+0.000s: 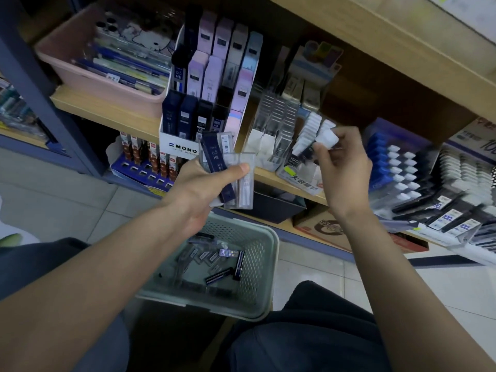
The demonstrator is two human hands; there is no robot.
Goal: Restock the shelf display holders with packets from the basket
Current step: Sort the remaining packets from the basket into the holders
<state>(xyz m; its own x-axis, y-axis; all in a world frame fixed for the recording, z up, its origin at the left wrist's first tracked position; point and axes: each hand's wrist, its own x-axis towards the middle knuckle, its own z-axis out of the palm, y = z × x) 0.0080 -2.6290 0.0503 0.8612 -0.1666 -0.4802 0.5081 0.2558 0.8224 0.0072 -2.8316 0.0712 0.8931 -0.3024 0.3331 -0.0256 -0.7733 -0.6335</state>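
Observation:
My left hand (204, 183) grips a fanned bundle of packets (230, 170): a dark blue 0.5 HB lead case and clear plastic ones, held in front of the MONO display holder (185, 122). My right hand (341, 170) pinches a small white-capped packet (326, 139) at the clear display holder (303, 146) of white-topped packets on the shelf. Below, between my knees, the pale green basket (268, 253) holds several loose dark and clear packets (217, 264).
A pink tub (80, 63) of pens sits on the shelf at the left. More lead racks (397, 167) stand to the right. The wooden shelf edge (281, 181) runs under both hands, with a cardboard box (327, 226) and dark bin below it.

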